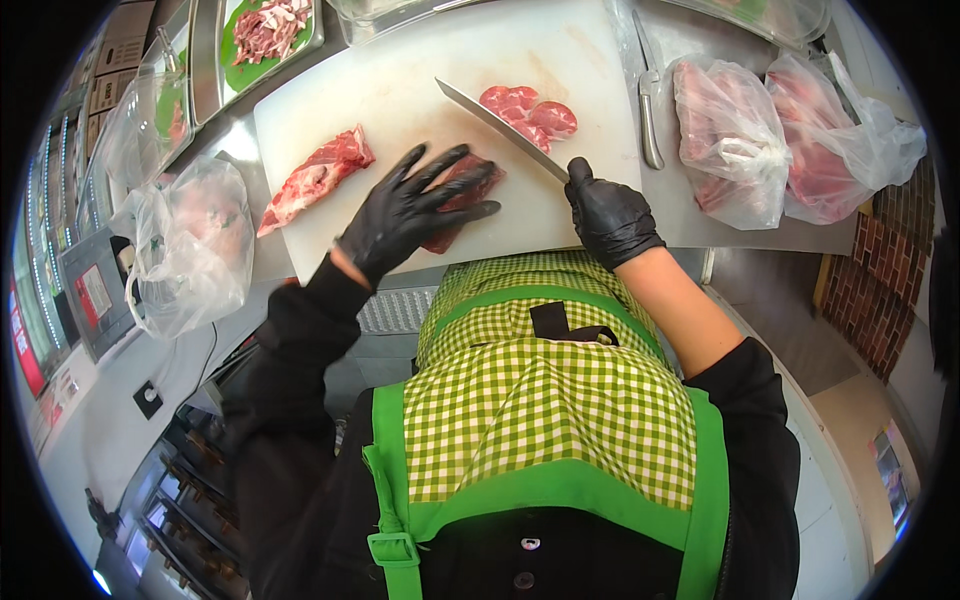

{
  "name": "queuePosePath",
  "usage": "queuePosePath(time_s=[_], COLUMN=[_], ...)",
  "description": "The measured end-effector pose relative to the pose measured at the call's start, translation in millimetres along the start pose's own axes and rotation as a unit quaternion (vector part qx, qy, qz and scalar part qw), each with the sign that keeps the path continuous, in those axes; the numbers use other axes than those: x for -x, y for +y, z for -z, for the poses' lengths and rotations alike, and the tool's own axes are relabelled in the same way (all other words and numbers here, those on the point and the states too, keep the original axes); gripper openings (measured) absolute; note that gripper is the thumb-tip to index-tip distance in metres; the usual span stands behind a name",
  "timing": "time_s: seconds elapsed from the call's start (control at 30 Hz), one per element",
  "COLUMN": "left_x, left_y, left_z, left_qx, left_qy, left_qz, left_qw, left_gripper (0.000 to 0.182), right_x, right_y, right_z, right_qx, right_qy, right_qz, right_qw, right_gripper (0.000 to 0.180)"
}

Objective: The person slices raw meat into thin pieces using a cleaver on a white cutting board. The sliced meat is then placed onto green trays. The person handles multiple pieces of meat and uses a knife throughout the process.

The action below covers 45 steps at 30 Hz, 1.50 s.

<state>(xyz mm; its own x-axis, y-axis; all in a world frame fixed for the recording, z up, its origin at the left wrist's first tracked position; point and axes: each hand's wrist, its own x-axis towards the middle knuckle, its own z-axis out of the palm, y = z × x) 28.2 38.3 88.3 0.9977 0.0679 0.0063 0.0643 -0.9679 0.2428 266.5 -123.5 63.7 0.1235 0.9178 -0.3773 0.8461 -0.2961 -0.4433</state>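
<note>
Both my hands wear black gloves. My right hand grips the handle of a long kitchen knife, whose blade points up and left above the white cutting board. My left hand is spread, its fingers over a dark red piece of raw meat near the board's front edge; whether it presses on the meat I cannot tell. Several round meat slices lie beyond the blade. A larger marbled chunk of raw meat rests on the board's left side.
Right of the board lie a knife sharpening steel or second slim tool and two plastic bags of raw meat. At left sit another bagged piece and a metal tray with cut meat strips on green lining.
</note>
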Motion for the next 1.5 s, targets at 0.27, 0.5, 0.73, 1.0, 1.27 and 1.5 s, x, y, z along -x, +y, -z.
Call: queuePosePath(time_s=[0.27, 0.5, 0.73, 1.0, 1.27, 1.5], left_x=[-17, -10, -35, -43, -43, -46], left_y=[-47, 13, 21, 18, 20, 22], left_z=[-19, -63, -56, -60, -56, -51], left_qx=[-0.021, 0.072, 0.051, 0.045, 0.081, 0.095], left_qy=[-0.077, 0.084, 0.236, 0.22, 0.213, 0.218], left_qz=[-0.012, 0.33, 0.165, 0.152, 0.173, 0.18], left_qw=[0.997, 0.937, 0.956, 0.962, 0.958, 0.954], left_gripper=[0.041, 0.054, 0.039, 0.032, 0.033, 0.031], right_x=[-10, -13, 9, 63, 72, 55], right_y=[4, 7, 4, -7, -20, -25], right_z=[5, -3, -8, 6, 28, 41], right_qx=[-0.028, -0.042, -0.007, 0.104, 0.158, 0.057], right_qy=[0.006, 0.017, 0.097, 0.153, 0.088, 0.0], right_qz=[-0.039, -0.045, 0.017, 0.047, 0.039, -0.004], right_qw=[0.999, 0.998, 0.995, 0.982, 0.983, 0.998], right_gripper=[0.02, 0.018, 0.013, 0.008, 0.011, 0.012])
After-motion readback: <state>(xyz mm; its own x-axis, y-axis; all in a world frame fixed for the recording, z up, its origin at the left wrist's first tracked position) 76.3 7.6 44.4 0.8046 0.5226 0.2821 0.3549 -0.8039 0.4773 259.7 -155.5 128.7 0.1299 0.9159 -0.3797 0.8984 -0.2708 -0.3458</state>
